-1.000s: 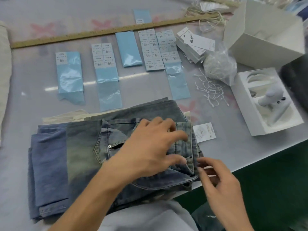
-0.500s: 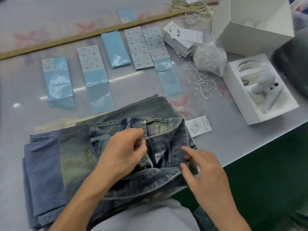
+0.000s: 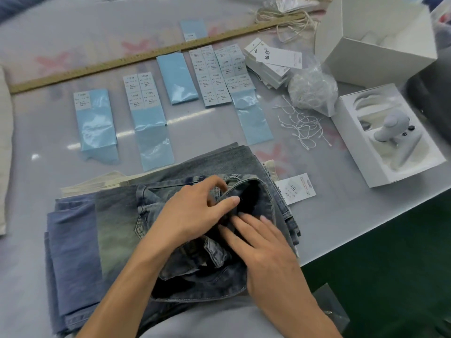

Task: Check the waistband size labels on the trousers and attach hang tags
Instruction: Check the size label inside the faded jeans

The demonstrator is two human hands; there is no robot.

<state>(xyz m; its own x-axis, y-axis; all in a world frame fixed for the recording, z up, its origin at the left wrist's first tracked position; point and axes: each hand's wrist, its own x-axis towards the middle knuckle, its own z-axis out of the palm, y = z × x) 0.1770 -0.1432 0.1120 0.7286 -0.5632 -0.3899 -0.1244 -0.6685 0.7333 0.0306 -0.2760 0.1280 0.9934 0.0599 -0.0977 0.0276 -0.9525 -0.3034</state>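
Your left hand [image 3: 192, 215] now pinches the waistband [image 3: 246, 189] open wider on the jeans [image 3: 117, 220] near the desk [image 3: 341, 215] edge; your right hand [image 3: 266, 245] has slid inside, fingers flat.

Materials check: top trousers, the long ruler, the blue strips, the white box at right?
Top trousers: denim, faded wash, visible seams and stitching.
Ruler: looks like wood, matte tan with fine tick marks.
Blue strips: glossy label backing, probably coated paper or film, glare on it.
White box: matte cardboard, likely; moulded insert inside.
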